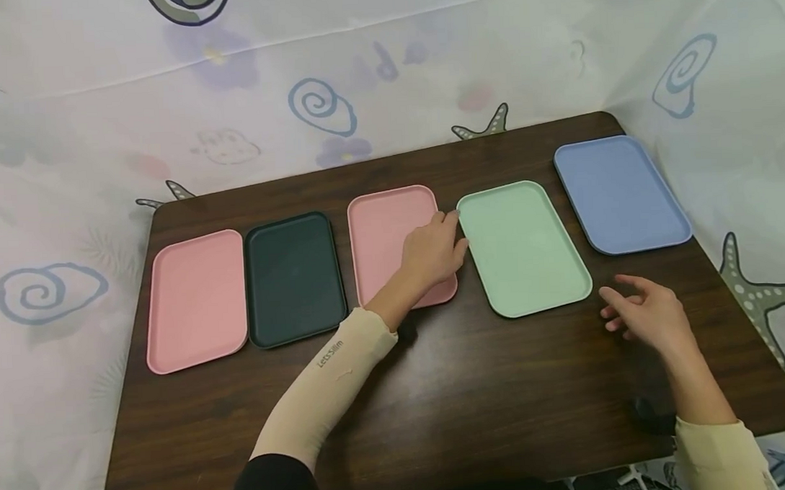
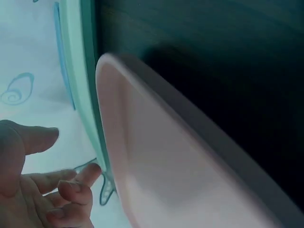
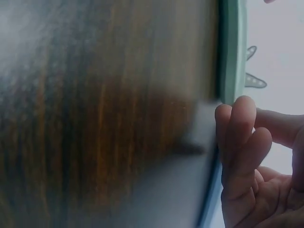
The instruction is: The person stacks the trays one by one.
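Observation:
My left hand (image 1: 431, 249) reaches over the right side of the middle pink tray (image 1: 381, 238), fingers loosely extended. Its fingertips are right at the left rim of the pale green tray (image 1: 525, 247). In the left wrist view, thumb and fingers of the left hand (image 2: 52, 192) stand apart with nothing between them, beside the raised rim of the pink tray (image 2: 185, 166). To the right of the green tray, my right hand (image 1: 655, 316) hovers below the blue tray (image 1: 621, 194), fingers relaxed and softly bent. In the right wrist view, this hand (image 3: 254, 180) holds nothing.
Another pink tray (image 1: 196, 302) and a dark green tray (image 1: 296, 277) lie side by side at the left of the brown wooden table (image 1: 488, 393). A patterned white cloth (image 1: 387, 94) hangs behind the table and along its sides.

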`<move>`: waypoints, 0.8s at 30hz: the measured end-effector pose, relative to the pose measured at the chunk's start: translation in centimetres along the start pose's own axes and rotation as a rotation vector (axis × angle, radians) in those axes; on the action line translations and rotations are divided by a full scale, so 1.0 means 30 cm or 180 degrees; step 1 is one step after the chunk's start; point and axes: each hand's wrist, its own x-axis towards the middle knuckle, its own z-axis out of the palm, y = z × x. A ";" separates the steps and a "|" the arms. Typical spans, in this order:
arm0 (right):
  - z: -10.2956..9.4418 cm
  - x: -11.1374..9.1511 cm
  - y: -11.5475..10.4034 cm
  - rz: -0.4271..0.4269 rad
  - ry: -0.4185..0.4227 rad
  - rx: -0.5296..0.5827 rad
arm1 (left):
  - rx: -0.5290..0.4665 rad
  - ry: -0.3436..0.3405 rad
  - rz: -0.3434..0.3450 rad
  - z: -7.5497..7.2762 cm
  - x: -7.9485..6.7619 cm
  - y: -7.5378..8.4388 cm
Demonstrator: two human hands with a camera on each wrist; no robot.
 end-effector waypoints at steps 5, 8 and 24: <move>0.011 0.031 0.015 0.0035 -0.0154 0.0240 | 0.0136 -0.0060 -0.0219 0.025 0.072 0.036; 0.016 0.045 0.016 0.0034 -0.0197 0.0306 | 0.0177 -0.0129 -0.0379 0.033 0.116 0.052; 0.059 0.073 -0.015 -0.0172 -0.0192 0.0399 | 0.0146 -0.0325 -0.0635 0.062 0.179 0.071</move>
